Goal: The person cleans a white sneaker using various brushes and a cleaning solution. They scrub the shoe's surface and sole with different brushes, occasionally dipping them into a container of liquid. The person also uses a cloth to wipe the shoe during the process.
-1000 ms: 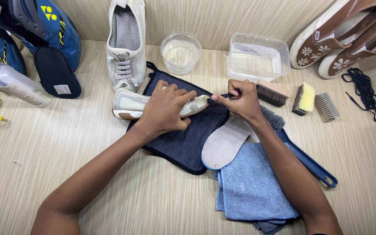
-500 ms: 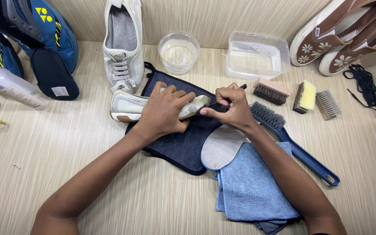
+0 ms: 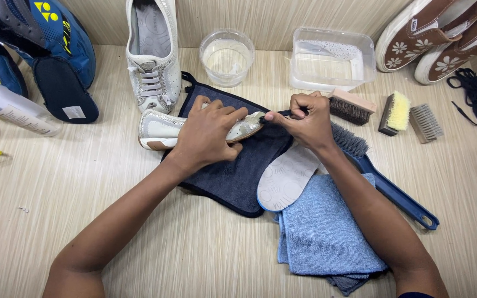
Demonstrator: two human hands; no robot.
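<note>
Shoe [image 3: 158,126] cleaning is seen on the counter [image 3: 56,182]. A white shoe is laid on its side on a dark blue mat [image 3: 238,176], and it is pressed down by the left hand [image 3: 208,132], whose fingers are spread flat over it. A small dark brush [image 3: 282,114] is pinched in the grip of the right hand [image 3: 305,118], with the fingers pressed together around it. Since a moment ago, the right hand has been pulled back a little, so the brush tip is now set at the toe of the shoe instead of over its side. By this it is judged that the toe is being scrubbed now.

Little room is left on the right: a blue long-handled brush [image 3: 393,190] and a grey insole [image 3: 285,179] are lying just beside the right wrist, with a blue cloth [image 3: 327,237] under them. More brushes [image 3: 396,113] are near behind the hand. A round bowl [image 3: 226,56] and a clear box [image 3: 332,58] are standing close behind the mat. More open counter is found on the left and in front.
</note>
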